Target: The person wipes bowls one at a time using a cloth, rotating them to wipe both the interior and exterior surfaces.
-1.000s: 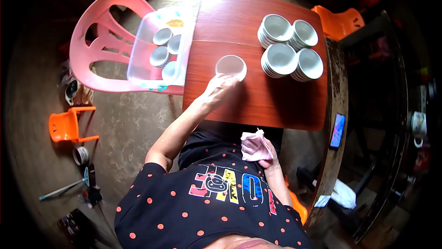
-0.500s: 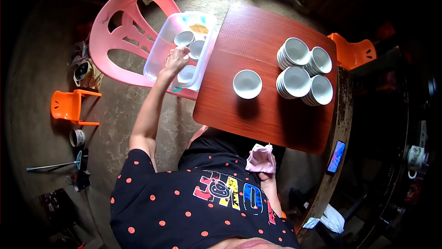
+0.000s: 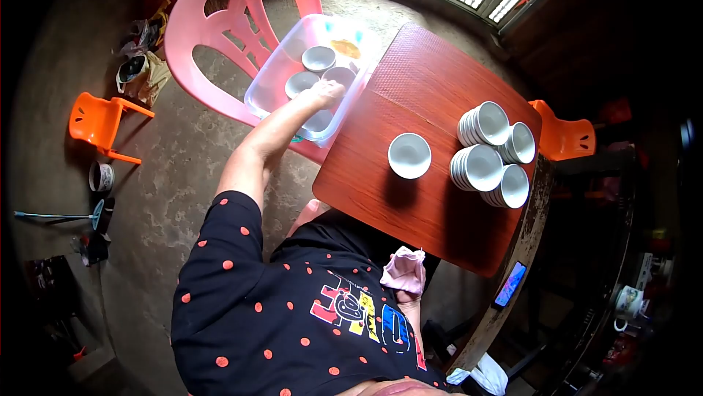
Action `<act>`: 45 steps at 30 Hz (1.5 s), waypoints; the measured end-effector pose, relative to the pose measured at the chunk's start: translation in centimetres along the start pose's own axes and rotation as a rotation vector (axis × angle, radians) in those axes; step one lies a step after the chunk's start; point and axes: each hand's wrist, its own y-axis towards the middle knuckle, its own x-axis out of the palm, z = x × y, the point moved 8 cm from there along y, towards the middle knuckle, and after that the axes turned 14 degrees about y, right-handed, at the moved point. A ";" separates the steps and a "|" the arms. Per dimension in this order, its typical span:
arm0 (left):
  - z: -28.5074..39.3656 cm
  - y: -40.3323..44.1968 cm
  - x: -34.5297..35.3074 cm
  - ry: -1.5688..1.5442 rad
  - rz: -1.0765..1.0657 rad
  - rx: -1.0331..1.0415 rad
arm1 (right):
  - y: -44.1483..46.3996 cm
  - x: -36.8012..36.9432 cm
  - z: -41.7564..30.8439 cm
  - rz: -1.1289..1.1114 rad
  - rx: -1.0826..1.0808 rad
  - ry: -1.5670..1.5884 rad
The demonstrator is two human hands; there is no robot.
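Beside left hand (image 3: 329,93) (grip unclear): bowl (image 3: 338,75) is sitting inside plastic tub (image 3: 272,88) | right hand (image 3: 408,296) is clutching pink cloth (image 3: 404,271)

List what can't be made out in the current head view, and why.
All in the head view:
Left hand: the hand itself hides its fingertips, so its grip on the nearest bowl is unclear.
Right hand: the pink cloth covers part of its fingers.
Bowl stacks: top bowls hide the lower ones' insides.
Phone: screen too small to read.
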 end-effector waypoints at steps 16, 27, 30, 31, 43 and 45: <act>1.0 -15.2 -15.3 -0.905 0.716 -0.093 | -0.8 15.5 -3.7 -0.161 -0.532 -0.393; 20.9 -29.2 -8.3 -0.755 0.727 0.313 | -5.3 30.4 10.5 -0.816 -1.538 -1.880; 22.8 -29.4 -5.8 -1.529 0.275 0.316 | -3.1 27.5 7.3 -0.660 -1.372 -1.711; 23.5 -29.9 -6.2 -1.640 0.187 0.355 | -2.4 26.5 6.2 -0.721 -1.288 -1.650; 24.2 -31.2 -5.6 -1.318 0.272 0.351 | -4.6 23.7 6.4 -0.561 -1.121 -1.306; 23.8 -31.8 -6.9 -1.383 0.334 0.307 | -5.5 24.0 6.7 -0.590 -1.158 -1.296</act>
